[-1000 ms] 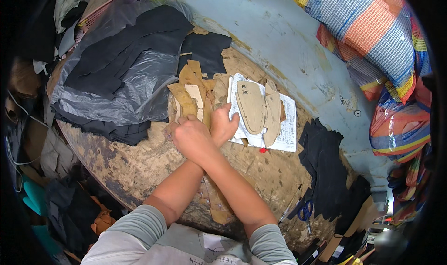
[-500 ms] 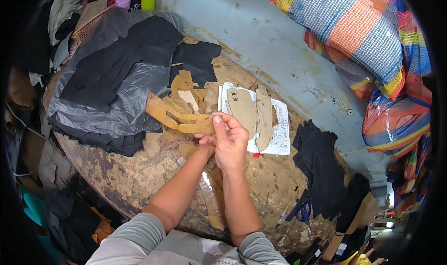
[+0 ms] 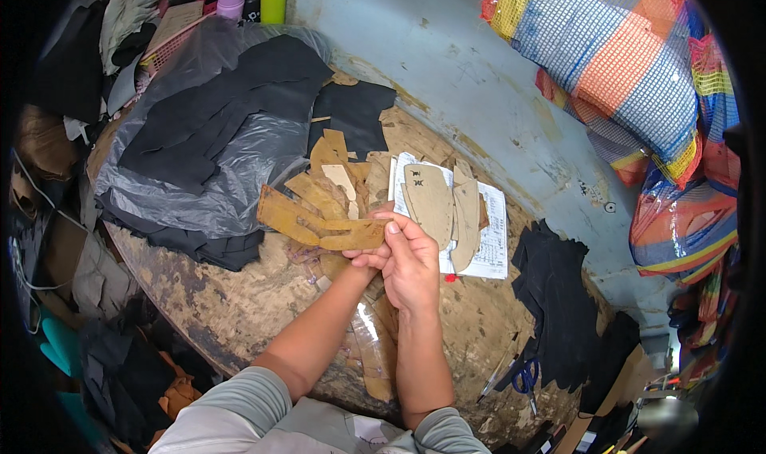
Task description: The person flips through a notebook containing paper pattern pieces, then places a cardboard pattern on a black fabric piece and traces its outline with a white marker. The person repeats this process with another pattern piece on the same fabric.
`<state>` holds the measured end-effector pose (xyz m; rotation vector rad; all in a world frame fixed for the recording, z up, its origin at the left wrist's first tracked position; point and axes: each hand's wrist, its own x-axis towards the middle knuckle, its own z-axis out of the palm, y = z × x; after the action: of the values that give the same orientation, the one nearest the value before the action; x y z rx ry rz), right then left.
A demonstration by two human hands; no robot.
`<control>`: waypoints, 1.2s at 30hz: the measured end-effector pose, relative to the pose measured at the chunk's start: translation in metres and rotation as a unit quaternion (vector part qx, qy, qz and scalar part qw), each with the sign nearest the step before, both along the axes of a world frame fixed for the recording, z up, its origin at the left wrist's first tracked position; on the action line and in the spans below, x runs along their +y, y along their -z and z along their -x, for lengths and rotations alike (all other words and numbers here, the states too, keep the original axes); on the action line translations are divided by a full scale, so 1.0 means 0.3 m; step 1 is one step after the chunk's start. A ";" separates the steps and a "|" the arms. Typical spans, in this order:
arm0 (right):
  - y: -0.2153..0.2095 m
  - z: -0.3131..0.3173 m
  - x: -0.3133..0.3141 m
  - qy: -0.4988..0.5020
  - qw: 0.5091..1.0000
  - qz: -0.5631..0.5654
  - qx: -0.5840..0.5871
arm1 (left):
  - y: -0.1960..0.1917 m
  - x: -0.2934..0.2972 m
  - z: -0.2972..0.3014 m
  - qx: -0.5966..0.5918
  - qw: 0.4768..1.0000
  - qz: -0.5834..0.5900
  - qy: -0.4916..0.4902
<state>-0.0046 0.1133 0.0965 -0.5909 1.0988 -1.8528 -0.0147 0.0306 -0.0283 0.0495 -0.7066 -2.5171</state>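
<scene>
In front of me, above the table, is a brown card pattern piece (image 3: 339,238), curved, with a long slot cut through it. My right hand (image 3: 415,264) pinches its right end, thumb on top and fingers curled behind. My left hand (image 3: 365,260) lies under that end, mostly covered by my right hand, so its grip cannot be made out. More brown pattern pieces (image 3: 333,144) lie loosely just beyond, with a pale narrow piece (image 3: 341,184) among them. Right of my hands, beige rounded pattern pieces (image 3: 427,203) rest on white printed sheets (image 3: 493,250).
Black material (image 3: 231,95) is heaped on clear plastic (image 3: 247,167) at left. Another black stack (image 3: 554,294) lies at right, near blue-handled scissors (image 3: 527,377) and a pen (image 3: 496,376). The worn wooden table (image 3: 199,294) meets a blue-grey wall (image 3: 447,79). Striped woven bags (image 3: 590,63) bulge at upper right.
The whole view has shifted, so the scene sits slightly farther right and lower. The pattern piece is turned a little between my hands; my right hand still pinches the same end.
</scene>
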 end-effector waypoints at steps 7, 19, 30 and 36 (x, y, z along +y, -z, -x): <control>-0.015 -0.020 0.003 0.012 0.999 -0.031 -0.008 | -0.091 0.016 -0.060 -0.132 0.954 0.252 -0.095; -0.046 0.007 0.085 0.029 0.999 -0.012 0.014 | -0.058 -0.005 -0.020 -0.361 0.906 0.214 -0.048; -0.024 0.144 0.345 0.056 0.879 -0.300 0.367 | -0.053 -0.001 0.005 -0.326 0.843 0.369 -0.219; 0.014 0.048 0.053 0.071 0.825 -0.121 0.548 | -0.097 0.106 -0.021 -0.390 0.778 0.439 -0.221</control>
<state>-0.0190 0.1291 0.0924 -1.5415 2.1107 -1.3693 -0.0084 0.0625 0.0009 0.8442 -1.8676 -1.4342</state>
